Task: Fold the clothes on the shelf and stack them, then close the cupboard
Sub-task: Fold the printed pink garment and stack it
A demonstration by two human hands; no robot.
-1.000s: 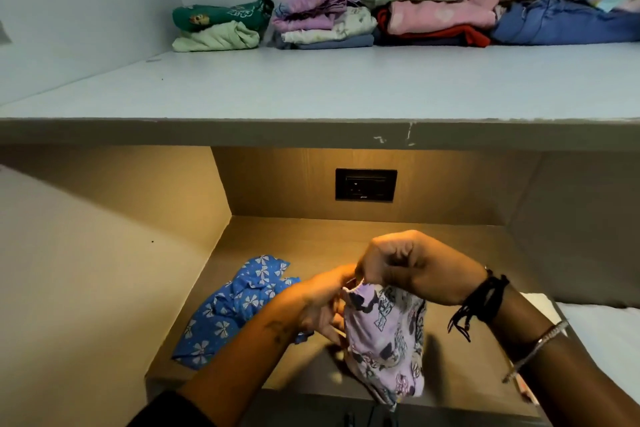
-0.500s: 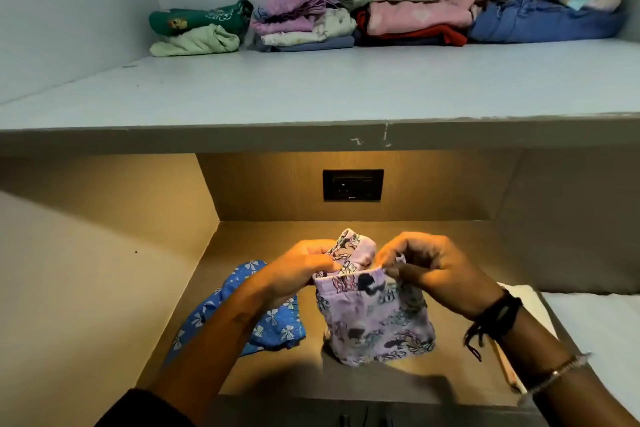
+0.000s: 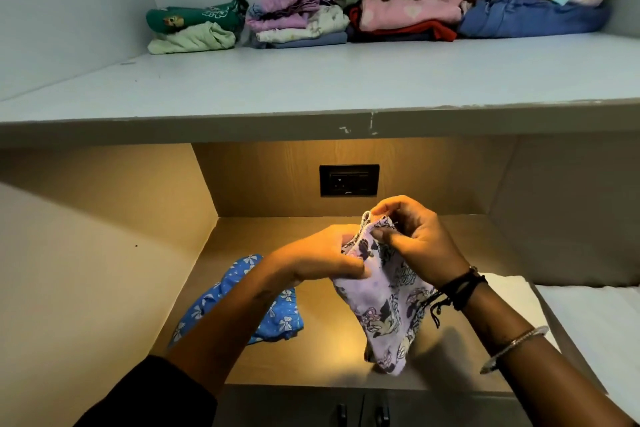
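Fingers [image 3: 349, 272] of left hand [image 3: 311, 262], right hand [image 3: 419, 246] pinch lilac garment [image 3: 384, 302]; possibly bunched.

Both forearms reach forward from below, and the hands meet close together. The left hand [image 3: 322, 256] curls its fingers and pinches the garment [image 3: 388, 302] at its left edge with the thumb. The right hand [image 3: 415, 243], slightly higher, pinches the top hem between thumb and bent fingers. The left arm has a dark sleeve [image 3: 149, 395]; the right wrist has black threads [image 3: 460, 288] and a bangle [image 3: 516, 347].
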